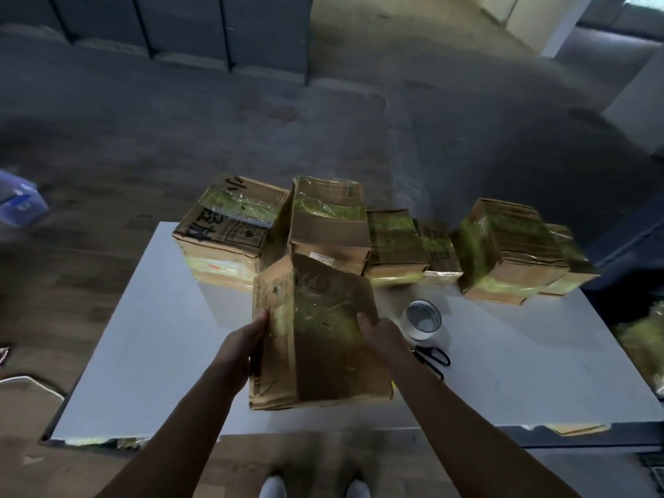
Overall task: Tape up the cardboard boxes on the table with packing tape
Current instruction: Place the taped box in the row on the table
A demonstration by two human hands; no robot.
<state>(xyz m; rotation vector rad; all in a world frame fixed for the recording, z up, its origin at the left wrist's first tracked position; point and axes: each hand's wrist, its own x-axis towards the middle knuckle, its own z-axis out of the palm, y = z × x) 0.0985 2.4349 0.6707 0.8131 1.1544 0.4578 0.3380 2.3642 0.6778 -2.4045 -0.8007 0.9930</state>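
A worn cardboard box (323, 339) with old tape on its top sits at the middle of the white table (151, 339). My left hand (240, 346) grips its left side and my right hand (381, 336) grips its right side. Just right of my right hand stands a roll of packing tape (422, 319) on the table. Black scissors (433, 357) lie close in front of the roll. Several more taped cardboard boxes line the far edge: a printed one (222, 231) at left, a tall one (327, 221) behind the held box, and a stack (510, 249) at right.
A blue plastic bin (18, 199) stands on the floor at far left. Flattened cardboard (578, 429) pokes out under the table's near right edge. A white pillar (546, 23) rises at the far right. My shoes (312, 488) show below the table's near edge.
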